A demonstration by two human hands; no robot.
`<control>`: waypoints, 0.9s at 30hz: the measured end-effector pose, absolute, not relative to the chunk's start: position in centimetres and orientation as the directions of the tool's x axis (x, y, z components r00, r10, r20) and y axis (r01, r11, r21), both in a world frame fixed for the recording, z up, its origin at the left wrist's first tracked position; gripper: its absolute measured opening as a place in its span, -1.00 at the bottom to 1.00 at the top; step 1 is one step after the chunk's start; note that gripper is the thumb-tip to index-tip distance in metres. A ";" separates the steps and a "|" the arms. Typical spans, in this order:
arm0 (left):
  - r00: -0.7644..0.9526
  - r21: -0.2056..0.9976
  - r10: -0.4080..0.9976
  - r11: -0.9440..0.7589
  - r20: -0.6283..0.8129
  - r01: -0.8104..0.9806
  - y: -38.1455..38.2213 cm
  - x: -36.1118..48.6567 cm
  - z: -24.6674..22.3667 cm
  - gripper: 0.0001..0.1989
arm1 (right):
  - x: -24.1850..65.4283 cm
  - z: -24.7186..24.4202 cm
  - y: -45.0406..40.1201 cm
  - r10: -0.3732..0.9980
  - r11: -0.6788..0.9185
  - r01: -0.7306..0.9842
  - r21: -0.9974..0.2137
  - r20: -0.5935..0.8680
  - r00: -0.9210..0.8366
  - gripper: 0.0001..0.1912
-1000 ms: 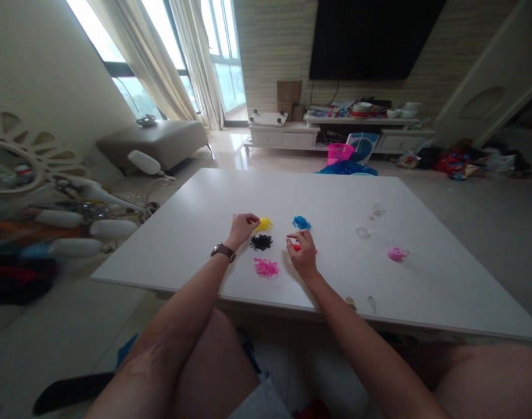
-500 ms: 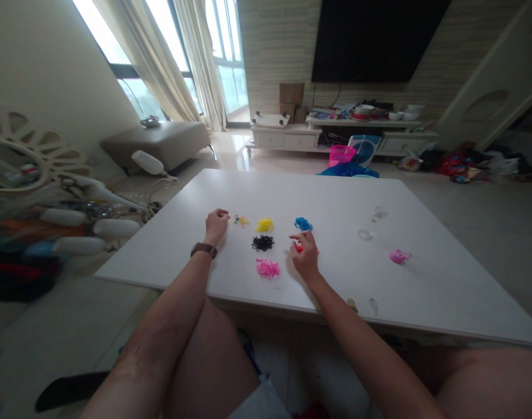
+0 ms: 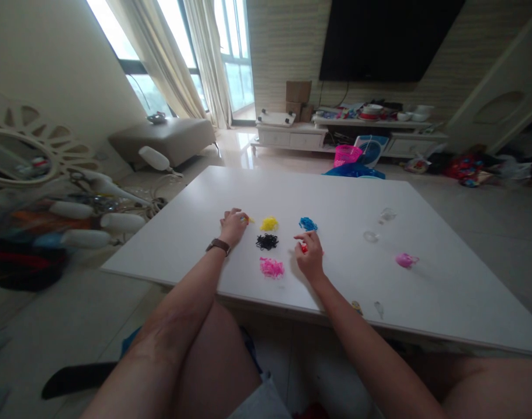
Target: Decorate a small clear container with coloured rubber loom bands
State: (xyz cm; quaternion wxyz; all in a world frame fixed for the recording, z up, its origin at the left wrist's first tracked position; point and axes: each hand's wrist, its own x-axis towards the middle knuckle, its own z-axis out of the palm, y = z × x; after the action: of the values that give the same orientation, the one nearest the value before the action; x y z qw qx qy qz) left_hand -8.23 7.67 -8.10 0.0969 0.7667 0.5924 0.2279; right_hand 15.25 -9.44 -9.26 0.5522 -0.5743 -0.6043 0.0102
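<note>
My left hand [image 3: 233, 226], with a dark watch on its wrist, is over a small mixed-colour pile of rubber bands [image 3: 247, 220]. Its fingers curl down onto the bands and hide most of them. My right hand [image 3: 309, 254] rests over a red pile of rubber bands [image 3: 304, 248], index finger stretched out and thumb apart. Between the hands lie a yellow pile [image 3: 269, 223], a black pile [image 3: 266, 241] and a pink pile [image 3: 272, 267] of bands. A blue pile [image 3: 308, 223] sits just beyond my right hand.
On the right of the white table [image 3: 336, 195] are a pink object [image 3: 406, 260], a clear ring-like piece [image 3: 371, 236] and a crumpled clear piece [image 3: 387, 215]. Two small items, one a yellowish piece [image 3: 357, 306], lie near the front edge. A pink basket [image 3: 347, 155] stands beyond.
My left hand has moved right, from beside the mixed pile to over it, and now covers most of it. My right hand stays at the red bands. The view has shifted slightly.
</note>
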 end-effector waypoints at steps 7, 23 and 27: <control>0.204 0.463 0.939 -0.317 0.279 0.828 7.9 -8.4 -7.7 -0.90 | 15.3 -9.0 -9.5 0.706 0.341 0.679 -0.650 0.654 0.271 -0.75; 0.196 0.940 0.963 -0.230 0.183 0.253 7.6 -8.0 -6.2 -0.80 | 15.3 -9.2 -9.4 0.717 0.349 0.681 -0.644 0.651 0.248 -0.81; 0.393 0.963 0.907 -0.227 0.154 0.147 4.9 -5.5 -5.1 -0.73 | 15.2 -9.1 -9.4 0.729 0.359 0.716 -0.598 0.659 0.185 -0.92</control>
State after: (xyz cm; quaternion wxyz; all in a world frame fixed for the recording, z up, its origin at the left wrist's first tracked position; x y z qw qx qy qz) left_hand -5.52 4.93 -5.13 0.4856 0.6787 0.3880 0.3910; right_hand 15.16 -9.45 -9.06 0.5218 -0.5659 -0.6383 0.0059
